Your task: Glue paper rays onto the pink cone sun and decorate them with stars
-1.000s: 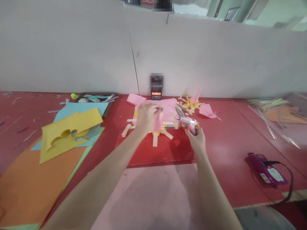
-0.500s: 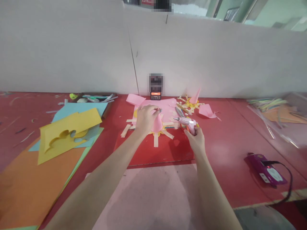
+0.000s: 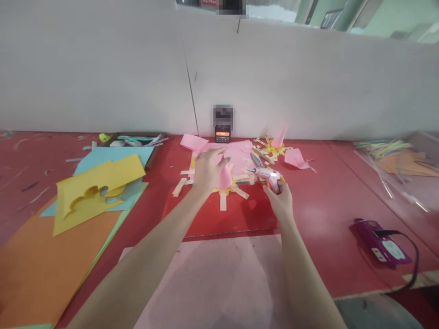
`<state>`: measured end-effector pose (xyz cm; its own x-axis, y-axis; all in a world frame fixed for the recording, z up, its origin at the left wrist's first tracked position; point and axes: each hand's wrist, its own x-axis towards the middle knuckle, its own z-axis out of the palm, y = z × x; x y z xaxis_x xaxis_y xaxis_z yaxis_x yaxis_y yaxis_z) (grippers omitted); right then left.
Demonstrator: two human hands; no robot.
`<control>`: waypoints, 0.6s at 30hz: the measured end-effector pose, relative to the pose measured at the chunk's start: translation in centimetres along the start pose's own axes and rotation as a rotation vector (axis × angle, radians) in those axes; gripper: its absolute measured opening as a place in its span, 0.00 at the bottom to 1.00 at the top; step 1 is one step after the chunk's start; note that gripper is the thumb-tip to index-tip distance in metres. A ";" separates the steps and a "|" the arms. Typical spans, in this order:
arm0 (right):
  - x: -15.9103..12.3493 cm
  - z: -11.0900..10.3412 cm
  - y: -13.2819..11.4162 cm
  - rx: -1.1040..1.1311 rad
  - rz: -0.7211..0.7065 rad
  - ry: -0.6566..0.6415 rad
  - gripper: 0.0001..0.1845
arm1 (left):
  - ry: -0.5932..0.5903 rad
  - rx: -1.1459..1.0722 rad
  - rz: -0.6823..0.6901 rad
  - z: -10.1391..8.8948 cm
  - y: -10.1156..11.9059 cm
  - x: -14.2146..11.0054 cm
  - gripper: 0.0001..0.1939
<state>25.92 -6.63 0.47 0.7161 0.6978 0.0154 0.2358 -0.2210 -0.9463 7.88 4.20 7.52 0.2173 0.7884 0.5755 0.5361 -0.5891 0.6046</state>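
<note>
My left hand (image 3: 207, 169) is just behind and left of the tip of a pink paper cone (image 3: 225, 177), its thumb and fingers apart. Whether it still touches the cone I cannot tell. The cone stands upright on a yellow scalloped paper base, from which pale flat strips (image 3: 223, 201) stick out around it. My right hand (image 3: 281, 196) is closed round a pink hot glue gun (image 3: 269, 174), whose nozzle points left toward the cone. A red board (image 3: 229, 219) lies under the cone.
A second pink cone (image 3: 279, 137) on a yellow base stands behind right, near scissors (image 3: 255, 160). A phone (image 3: 222, 132) leans on the wall. Coloured paper sheets (image 3: 92, 256) lie left. A purple corded device (image 3: 384, 244) sits at right, near plastic-wrapped strips (image 3: 391, 148).
The fingers of my left hand have spread from a pinch at the cone's tip. My right hand and the glue gun have stayed nearly still.
</note>
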 end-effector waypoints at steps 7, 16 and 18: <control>-0.2 -0.1 -0.3 -0.037 0.010 -0.005 0.20 | 0.073 0.026 0.012 -2.2 -1.3 -2.6 0.06; -0.1 0.2 -0.2 -0.055 0.011 -0.012 0.21 | 0.008 0.139 -0.058 -1.8 -4.2 -5.7 0.07; -0.1 0.1 -0.2 -0.062 0.016 0.010 0.21 | 0.015 0.083 -0.068 -1.4 -4.0 -5.4 0.07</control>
<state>25.76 -6.56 0.65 0.7268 0.6868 0.0037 0.2641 -0.2744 -0.9246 3.45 2.08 2.79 0.1661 0.8228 0.5435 0.6147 -0.5174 0.5954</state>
